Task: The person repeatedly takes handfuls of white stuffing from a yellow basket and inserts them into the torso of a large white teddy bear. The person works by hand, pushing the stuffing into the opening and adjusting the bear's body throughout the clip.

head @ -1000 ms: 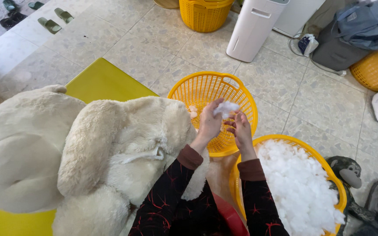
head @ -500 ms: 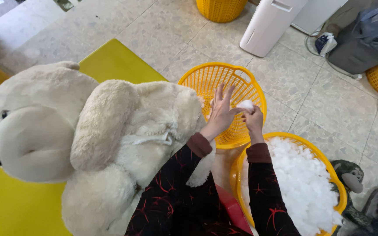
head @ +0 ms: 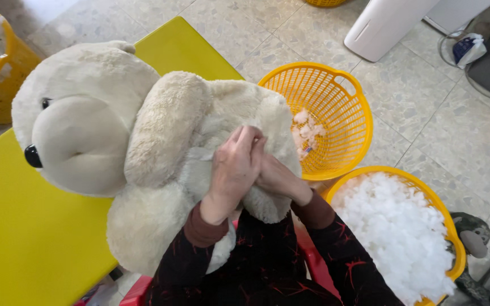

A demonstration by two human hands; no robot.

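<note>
Both hands' fingers curl, seemingly pinching the plush bear

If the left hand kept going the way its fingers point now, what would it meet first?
The left hand points up and right, fingers pressed into the cream plush toy's body beside the right hand. It would meet that plush at once; beyond lies the yellow basket, though depth is unclear.

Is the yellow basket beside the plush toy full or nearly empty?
Nearly empty. The yellow basket holds only a few white stuffing tufts, with its mesh wall and floor showing through.
</note>
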